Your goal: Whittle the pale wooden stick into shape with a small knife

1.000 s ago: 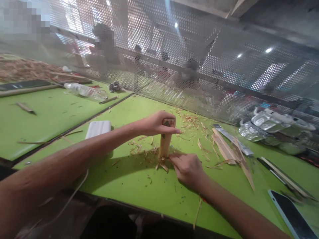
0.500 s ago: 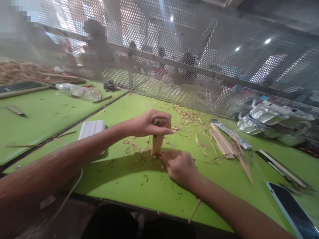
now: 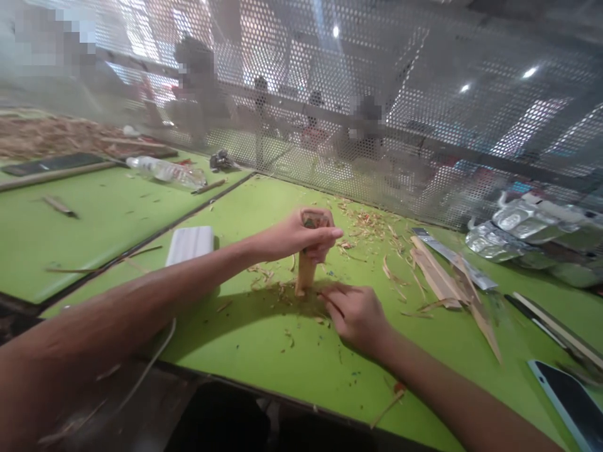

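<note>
My left hand (image 3: 294, 233) is wrapped around the upper part of an upright wooden block (image 3: 306, 274). The block's dark, patterned top shows between thumb and fingers, and its lower end meets the green table (image 3: 264, 358). Just right of that base, my right hand (image 3: 360, 317) rests low with curled fingers pinched together. Whatever those fingertips hold, if anything, is too small or hidden to make out. Thin wood shavings (image 3: 268, 276) lie around the block.
A white power adapter (image 3: 191, 245) with a cable sits beyond my left forearm. To the right lie wooden pieces (image 3: 438, 276), a metal ruler (image 3: 471, 270), slim tools (image 3: 537, 320) and a phone (image 3: 565, 402). A perforated screen (image 3: 306, 125) stands behind; a plastic bottle (image 3: 164, 172) lies left.
My right fingertips have drawn slightly to the right, away from the block's base. My left hand still grips the block, its thumb a little higher. The whole view has shifted a bit.
</note>
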{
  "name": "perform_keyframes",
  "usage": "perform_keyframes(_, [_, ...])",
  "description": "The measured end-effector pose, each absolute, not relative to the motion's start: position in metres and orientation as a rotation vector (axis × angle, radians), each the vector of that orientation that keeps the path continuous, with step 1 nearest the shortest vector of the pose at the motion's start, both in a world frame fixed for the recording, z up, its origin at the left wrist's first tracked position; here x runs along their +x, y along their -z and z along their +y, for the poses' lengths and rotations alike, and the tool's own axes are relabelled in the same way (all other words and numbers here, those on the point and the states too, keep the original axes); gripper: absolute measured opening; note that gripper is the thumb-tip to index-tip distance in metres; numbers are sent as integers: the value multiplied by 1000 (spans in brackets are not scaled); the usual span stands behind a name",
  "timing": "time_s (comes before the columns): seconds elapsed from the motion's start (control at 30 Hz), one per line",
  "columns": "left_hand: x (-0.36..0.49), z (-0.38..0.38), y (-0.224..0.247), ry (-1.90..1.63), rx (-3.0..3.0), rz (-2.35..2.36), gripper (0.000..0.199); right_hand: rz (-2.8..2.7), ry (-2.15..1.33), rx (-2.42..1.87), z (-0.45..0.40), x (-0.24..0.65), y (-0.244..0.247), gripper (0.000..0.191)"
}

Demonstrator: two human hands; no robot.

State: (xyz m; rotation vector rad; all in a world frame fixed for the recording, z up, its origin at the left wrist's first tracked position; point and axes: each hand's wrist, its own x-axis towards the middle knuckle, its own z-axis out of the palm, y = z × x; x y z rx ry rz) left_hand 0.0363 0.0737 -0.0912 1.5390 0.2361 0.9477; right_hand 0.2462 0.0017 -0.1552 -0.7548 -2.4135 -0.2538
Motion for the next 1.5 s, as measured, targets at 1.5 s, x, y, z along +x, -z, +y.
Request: perform_keyframes(1.5, [40, 76, 93, -921, 1342, 206, 31, -2479, 425, -855, 2, 246, 155, 20])
